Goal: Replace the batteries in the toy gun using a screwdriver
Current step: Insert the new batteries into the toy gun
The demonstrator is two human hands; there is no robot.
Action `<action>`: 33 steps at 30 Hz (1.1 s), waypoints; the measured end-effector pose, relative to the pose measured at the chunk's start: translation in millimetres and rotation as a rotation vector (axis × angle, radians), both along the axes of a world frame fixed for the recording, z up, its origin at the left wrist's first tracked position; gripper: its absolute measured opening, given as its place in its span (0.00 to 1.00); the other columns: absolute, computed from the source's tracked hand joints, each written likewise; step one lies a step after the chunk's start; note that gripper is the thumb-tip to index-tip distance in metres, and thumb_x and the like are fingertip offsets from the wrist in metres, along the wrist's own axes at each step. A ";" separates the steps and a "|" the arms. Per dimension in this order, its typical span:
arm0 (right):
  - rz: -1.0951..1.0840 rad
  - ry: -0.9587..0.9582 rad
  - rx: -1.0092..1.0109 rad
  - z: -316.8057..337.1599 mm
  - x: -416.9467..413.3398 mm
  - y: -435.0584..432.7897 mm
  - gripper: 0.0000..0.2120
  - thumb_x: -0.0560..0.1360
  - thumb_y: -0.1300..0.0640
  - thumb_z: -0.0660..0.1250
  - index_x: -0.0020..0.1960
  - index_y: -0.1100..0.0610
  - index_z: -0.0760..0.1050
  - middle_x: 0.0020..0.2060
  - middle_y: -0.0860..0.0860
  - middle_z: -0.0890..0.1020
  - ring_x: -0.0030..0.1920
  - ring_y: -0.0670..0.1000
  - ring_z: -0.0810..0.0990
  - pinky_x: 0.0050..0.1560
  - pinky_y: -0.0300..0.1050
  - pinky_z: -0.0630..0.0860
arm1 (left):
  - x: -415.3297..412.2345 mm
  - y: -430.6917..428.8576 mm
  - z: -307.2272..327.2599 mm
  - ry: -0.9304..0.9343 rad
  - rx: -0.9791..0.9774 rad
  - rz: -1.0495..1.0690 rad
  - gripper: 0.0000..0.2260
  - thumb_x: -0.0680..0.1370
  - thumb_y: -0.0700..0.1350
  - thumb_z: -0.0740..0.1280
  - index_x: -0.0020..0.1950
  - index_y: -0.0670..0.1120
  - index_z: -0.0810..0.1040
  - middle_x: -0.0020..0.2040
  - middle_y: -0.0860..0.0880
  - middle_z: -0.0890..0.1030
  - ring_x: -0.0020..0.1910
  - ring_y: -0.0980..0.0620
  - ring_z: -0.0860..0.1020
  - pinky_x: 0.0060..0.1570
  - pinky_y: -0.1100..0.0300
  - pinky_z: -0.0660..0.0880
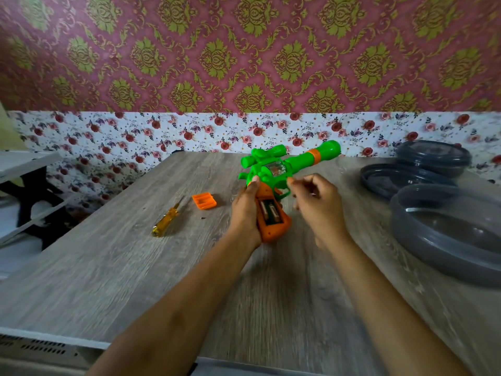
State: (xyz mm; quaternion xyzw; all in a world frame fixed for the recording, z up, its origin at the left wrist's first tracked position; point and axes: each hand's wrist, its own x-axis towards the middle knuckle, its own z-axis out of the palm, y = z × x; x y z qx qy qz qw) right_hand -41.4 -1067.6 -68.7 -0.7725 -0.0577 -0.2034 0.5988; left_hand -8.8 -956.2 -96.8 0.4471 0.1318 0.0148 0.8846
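Note:
A green and orange toy gun (282, 169) is held over the wooden table, barrel pointing away to the right. My left hand (245, 210) grips its orange handle, whose battery compartment is uncovered with batteries (269, 211) showing inside. My right hand (314, 199) hovers just right of the handle, fingers loosely curled, blurred by motion; I cannot tell whether it holds anything. The orange battery cover (204, 200) lies on the table to the left. A yellow-handled screwdriver (168, 219) lies further left. A tiny dark screw (202, 218) sits near the cover.
Grey round plastic containers and lids (444, 232) crowd the table's right side. The wooden table (135, 280) meets a floral-papered wall at the back. A white shelf with a black frame (29, 185) stands to the left.

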 end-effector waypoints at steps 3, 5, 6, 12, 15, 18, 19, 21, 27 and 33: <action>0.185 0.263 0.299 8.2 6.6 -6.8 0.11 0.77 0.63 0.55 0.46 0.56 0.75 0.37 0.51 0.76 0.36 0.46 0.73 0.35 0.39 0.67 | 3.2 11.2 -0.4 0.032 -0.017 0.059 0.18 0.78 0.54 0.64 0.60 0.42 0.73 0.41 0.42 0.78 0.32 0.48 0.77 0.27 0.60 0.77; 0.242 0.310 0.355 10.3 6.1 -6.7 0.16 0.76 0.69 0.51 0.53 0.60 0.75 0.38 0.52 0.75 0.36 0.46 0.73 0.35 0.37 0.68 | 2.3 13.7 2.1 0.036 -0.032 0.066 0.13 0.78 0.53 0.63 0.55 0.44 0.73 0.41 0.42 0.78 0.35 0.47 0.77 0.33 0.57 0.76; 0.251 0.307 0.355 9.6 5.0 -5.8 0.17 0.75 0.70 0.51 0.54 0.60 0.75 0.37 0.52 0.76 0.37 0.46 0.73 0.35 0.37 0.69 | 1.8 13.3 3.3 0.036 -0.040 0.067 0.12 0.79 0.53 0.63 0.54 0.45 0.73 0.40 0.43 0.78 0.35 0.47 0.77 0.34 0.56 0.75; 0.294 0.146 0.291 3.9 3.2 -4.0 0.12 0.75 0.70 0.62 0.49 0.54 0.76 0.41 0.49 0.80 0.43 0.45 0.78 0.44 0.35 0.75 | 0.0 11.8 4.1 0.028 -0.033 0.046 0.18 0.79 0.54 0.62 0.61 0.43 0.72 0.41 0.42 0.78 0.36 0.47 0.77 0.30 0.59 0.76; 0.307 0.039 0.193 3.9 0.7 -3.2 0.14 0.74 0.69 0.65 0.44 0.49 0.75 0.41 0.47 0.81 0.42 0.44 0.78 0.39 0.32 0.74 | -2.7 10.4 6.3 0.026 -0.033 0.057 0.18 0.79 0.54 0.62 0.62 0.42 0.71 0.40 0.42 0.77 0.34 0.48 0.76 0.29 0.60 0.75; 0.278 -0.132 -0.084 4.7 -2.8 -2.8 0.11 0.75 0.67 0.61 0.45 0.52 0.75 0.42 0.49 0.81 0.42 0.45 0.80 0.42 0.36 0.75 | -3.0 9.6 6.9 0.019 -0.044 0.049 0.19 0.78 0.55 0.63 0.61 0.42 0.71 0.41 0.41 0.77 0.36 0.46 0.76 0.35 0.55 0.76; 0.261 -0.210 -0.258 4.7 -4.6 -2.7 0.10 0.75 0.64 0.59 0.46 0.53 0.77 0.42 0.50 0.81 0.41 0.46 0.80 0.42 0.38 0.75 | -3.9 9.6 6.2 0.012 -0.060 0.028 0.21 0.78 0.55 0.63 0.63 0.41 0.71 0.44 0.40 0.78 0.39 0.44 0.78 0.39 0.53 0.78; 0.264 -0.278 -0.590 5.2 -9.5 -1.3 0.15 0.72 0.56 0.55 0.48 0.52 0.80 0.42 0.51 0.79 0.42 0.48 0.78 0.41 0.43 0.73 | -7.4 9.9 6.3 -0.006 -0.082 -0.014 0.22 0.79 0.56 0.61 0.63 0.39 0.72 0.48 0.38 0.79 0.41 0.44 0.80 0.39 0.53 0.80; 0.199 -0.319 -1.094 7.1 -20.9 1.2 0.27 0.69 0.43 0.47 0.60 0.44 0.76 0.46 0.49 0.73 0.50 0.51 0.73 0.48 0.44 0.67 | -10.2 10.2 7.8 -0.049 -0.152 -0.068 0.20 0.81 0.56 0.56 0.60 0.41 0.74 0.41 0.42 0.81 0.36 0.46 0.81 0.29 0.57 0.79; 0.096 -0.298 -1.112 5.0 -9.4 15.3 0.38 0.63 0.41 0.36 0.60 0.46 0.76 0.49 0.53 0.71 0.54 0.54 0.71 0.53 0.48 0.64 | -14.7 5.6 10.2 -0.043 -0.150 -0.099 0.18 0.82 0.54 0.51 0.46 0.44 0.72 0.40 0.43 0.78 0.38 0.47 0.78 0.40 0.58 0.74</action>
